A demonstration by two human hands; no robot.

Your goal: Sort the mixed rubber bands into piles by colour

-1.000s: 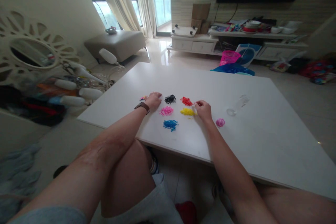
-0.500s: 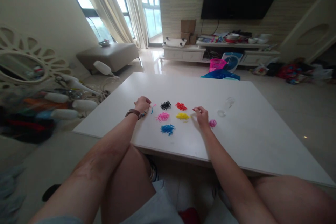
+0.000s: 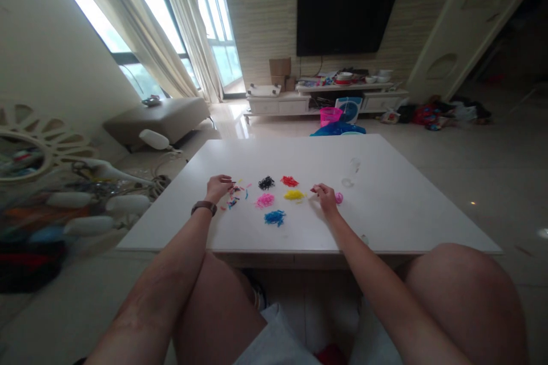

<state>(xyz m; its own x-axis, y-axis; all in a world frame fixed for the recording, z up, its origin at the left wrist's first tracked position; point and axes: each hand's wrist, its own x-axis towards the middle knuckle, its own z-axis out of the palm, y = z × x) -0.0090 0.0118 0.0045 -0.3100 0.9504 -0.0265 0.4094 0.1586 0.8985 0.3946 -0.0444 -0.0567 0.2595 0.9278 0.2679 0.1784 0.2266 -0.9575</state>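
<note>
My left hand (image 3: pixel 219 187) is at the left of the white table, fingers drawn together at the edge of a loose mix of small coloured bands (image 3: pixel 233 202). A tiny dark bit shows at its fingertips, too small to name. To the right, my right hand (image 3: pixel 325 198) is closed in a pinch, and what it holds is too small to make out. Between the hands lie separate heaps of small bands: black (image 3: pixel 266 183), red (image 3: pixel 290 181), pink (image 3: pixel 265 200), yellow (image 3: pixel 294 195) and blue (image 3: pixel 274 217). A pink round object (image 3: pixel 339 198) sits beside my right hand.
Clear plastic items (image 3: pixel 347 182) lie on the white table (image 3: pixel 398 217) toward the right. Beyond its far edge are a pink basket (image 3: pixel 330 116) and a blue item (image 3: pixel 340 128). A grey bench (image 3: pixel 160 120) and white padded arms (image 3: pixel 154 140) stand at the left.
The view has shifted and tilted. My left hand has drawn back to the left, uncovering more of the mixed bands. My right hand keeps its pinch near the yellow heap.
</note>
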